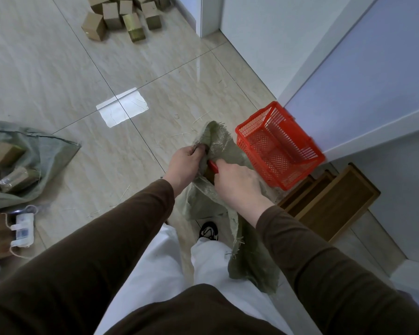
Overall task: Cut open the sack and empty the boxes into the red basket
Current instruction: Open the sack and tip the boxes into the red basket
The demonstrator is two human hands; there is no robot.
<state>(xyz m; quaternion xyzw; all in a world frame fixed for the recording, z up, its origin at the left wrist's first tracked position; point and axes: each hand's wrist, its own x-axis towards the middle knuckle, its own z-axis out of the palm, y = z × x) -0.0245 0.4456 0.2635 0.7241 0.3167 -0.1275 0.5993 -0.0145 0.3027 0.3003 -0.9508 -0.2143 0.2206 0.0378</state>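
Observation:
I stand over a green woven sack [203, 201] that hangs in front of my legs. My left hand [184, 163] grips its frayed top edge. My right hand [237, 182] is closed around a red cutter [213, 166], its tip against the sack fabric between my hands. A dark box shape shows inside the sack opening below the cutter. The red basket [279, 146] stands on the floor just right of the sack, by the wall, and nothing shows inside it.
A second green sack [34, 160] with cardboard boxes lies open at the left. Several loose cardboard boxes [124, 18] sit on the floor far ahead. Wooden trays [331, 201] lie to the right by the white wall. A cardboard box with twine [0, 235] is at lower left.

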